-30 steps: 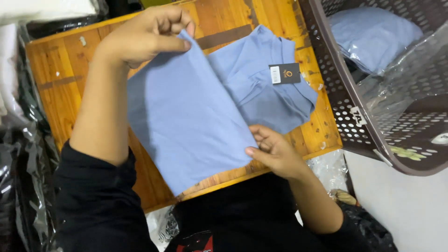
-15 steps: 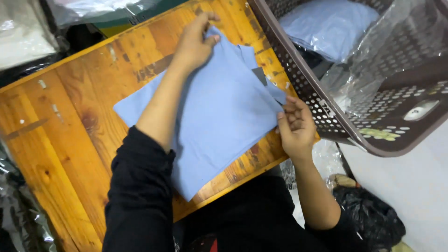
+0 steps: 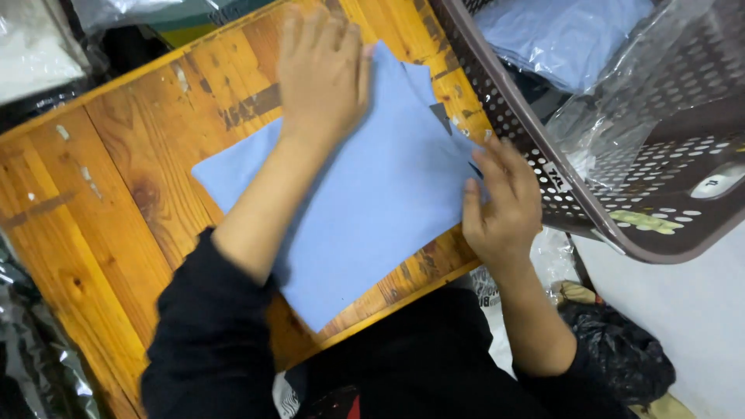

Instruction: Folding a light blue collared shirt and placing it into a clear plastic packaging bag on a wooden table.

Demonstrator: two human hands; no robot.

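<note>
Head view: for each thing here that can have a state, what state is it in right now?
Blue shirt: folded, lying flat on the wooden table.
Left hand: open, palm pressed flat on the shirt's far end.
Right hand: open, fingers resting on the shirt's right edge.
Brown perforated basket: tilted beside the table, holding bagged blue garments.
</note>
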